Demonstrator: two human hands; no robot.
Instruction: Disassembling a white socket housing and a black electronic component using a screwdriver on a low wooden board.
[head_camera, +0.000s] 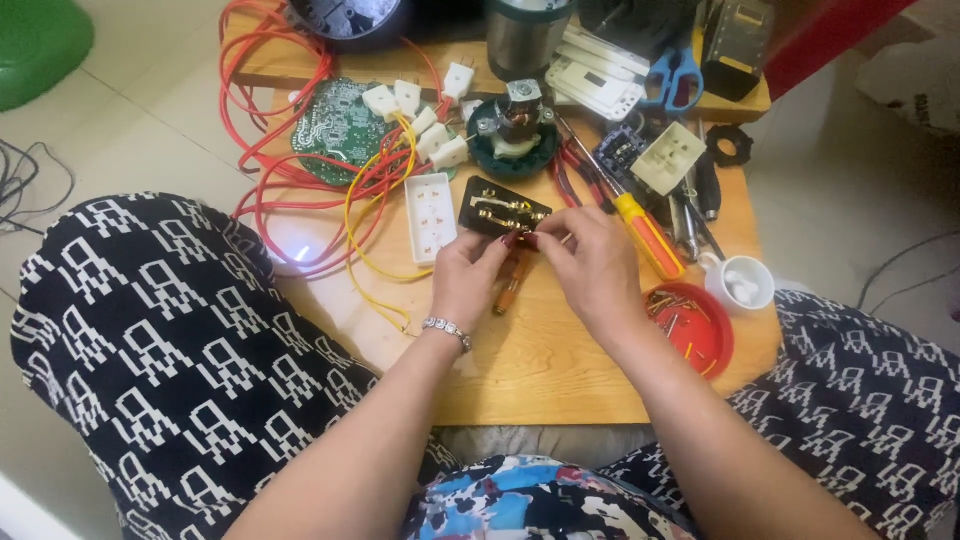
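Both hands, left hand (468, 272) and right hand (590, 265), pinch a black socket plate (502, 209) just beyond the fingertips; light, stiff, probably best gripped by its edges.

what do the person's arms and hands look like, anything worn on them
Both forearms are bare, with no sleeves in view. The left hand has a silver beaded bracelet at the wrist. The right hand wears nothing visible: no watch, ring or glove can be made out. The fingernails are painted dark red. No gloves on either hand.
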